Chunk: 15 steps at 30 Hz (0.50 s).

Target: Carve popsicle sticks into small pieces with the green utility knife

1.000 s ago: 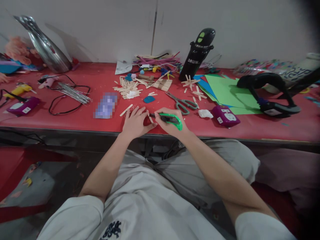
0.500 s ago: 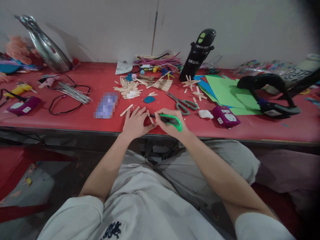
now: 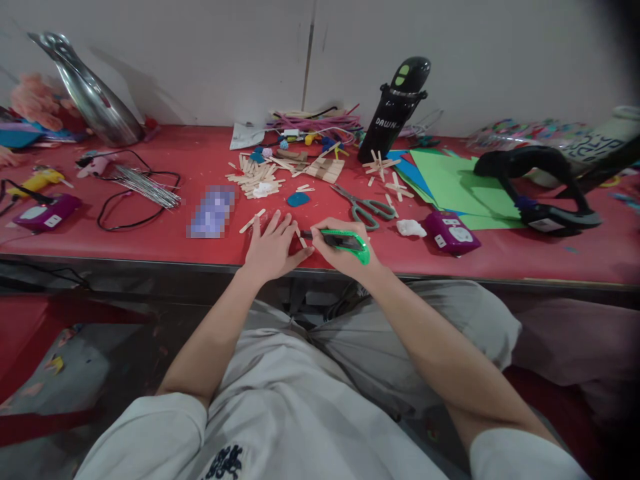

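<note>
My right hand (image 3: 343, 252) is closed around a utility knife (image 3: 346, 241) with a green and black body. Its dark tip points left and meets a short craft stick (image 3: 302, 241) lying on the red table, though the exact contact is too small to make out. My left hand (image 3: 270, 248) lies palm down with several fingers spread. Its index fingertip and thumb press that craft stick against the table near its two ends. Another craft stick (image 3: 253, 221) lies beside the left fingers. Grey scissors (image 3: 364, 208) rest open just beyond my right hand.
Behind my hands are a pile of craft sticks (image 3: 255, 175) and a blue oval piece (image 3: 299, 199). A black bottle (image 3: 393, 113) stands farther back. Green paper (image 3: 465, 187), a purple box (image 3: 453, 233) and a black headset-like device (image 3: 540, 190) lie rightward; a steel jug (image 3: 97, 100) stands left.
The knife has tilted and shifted slightly right in my right hand, its rear end now a little farther right. My left hand stays nearly still on the craft stick.
</note>
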Each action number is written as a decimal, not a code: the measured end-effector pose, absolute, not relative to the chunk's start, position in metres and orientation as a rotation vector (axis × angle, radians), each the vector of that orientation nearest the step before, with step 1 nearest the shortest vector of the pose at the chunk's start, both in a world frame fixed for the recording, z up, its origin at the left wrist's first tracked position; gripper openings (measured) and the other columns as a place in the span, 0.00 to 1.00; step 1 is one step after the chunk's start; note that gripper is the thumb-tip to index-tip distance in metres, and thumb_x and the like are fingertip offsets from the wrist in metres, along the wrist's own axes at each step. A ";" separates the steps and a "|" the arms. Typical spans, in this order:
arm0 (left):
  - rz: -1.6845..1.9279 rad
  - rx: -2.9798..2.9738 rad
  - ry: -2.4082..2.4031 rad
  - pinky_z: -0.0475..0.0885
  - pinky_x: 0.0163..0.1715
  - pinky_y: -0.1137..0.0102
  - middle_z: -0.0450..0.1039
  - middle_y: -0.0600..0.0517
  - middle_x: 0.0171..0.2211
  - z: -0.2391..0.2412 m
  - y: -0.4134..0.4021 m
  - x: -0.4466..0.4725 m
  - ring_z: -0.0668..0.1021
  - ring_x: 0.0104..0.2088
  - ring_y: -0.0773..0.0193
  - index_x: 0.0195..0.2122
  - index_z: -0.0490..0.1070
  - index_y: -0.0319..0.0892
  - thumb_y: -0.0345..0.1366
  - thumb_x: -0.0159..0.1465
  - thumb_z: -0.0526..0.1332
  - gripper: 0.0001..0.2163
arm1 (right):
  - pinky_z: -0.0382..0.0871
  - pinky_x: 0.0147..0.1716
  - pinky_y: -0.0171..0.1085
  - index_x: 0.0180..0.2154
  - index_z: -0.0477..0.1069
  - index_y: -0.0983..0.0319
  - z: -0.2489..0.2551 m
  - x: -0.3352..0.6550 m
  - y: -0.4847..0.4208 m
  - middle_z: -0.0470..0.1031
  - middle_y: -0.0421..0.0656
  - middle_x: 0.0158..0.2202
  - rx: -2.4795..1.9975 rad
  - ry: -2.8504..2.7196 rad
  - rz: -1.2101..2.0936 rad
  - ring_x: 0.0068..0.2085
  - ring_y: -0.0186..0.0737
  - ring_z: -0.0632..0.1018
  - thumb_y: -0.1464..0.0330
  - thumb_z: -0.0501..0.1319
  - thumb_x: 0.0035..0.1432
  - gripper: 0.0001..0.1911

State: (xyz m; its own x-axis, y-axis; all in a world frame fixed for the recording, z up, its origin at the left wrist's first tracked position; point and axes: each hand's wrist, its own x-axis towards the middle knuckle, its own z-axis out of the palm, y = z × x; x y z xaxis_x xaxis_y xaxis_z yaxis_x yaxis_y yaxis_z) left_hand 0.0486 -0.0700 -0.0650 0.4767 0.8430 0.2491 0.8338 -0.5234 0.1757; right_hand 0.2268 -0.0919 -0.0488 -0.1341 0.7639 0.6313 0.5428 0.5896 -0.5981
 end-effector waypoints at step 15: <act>0.431 2.749 1.499 0.36 0.68 0.40 0.54 0.43 0.69 -0.068 -0.072 0.049 0.51 0.72 0.48 0.65 0.60 0.39 0.53 0.68 0.50 0.30 | 0.71 0.31 0.34 0.28 0.72 0.60 -0.050 0.228 -0.092 0.77 0.41 0.26 -1.084 -1.816 0.260 0.27 0.35 0.76 0.65 0.59 0.60 0.10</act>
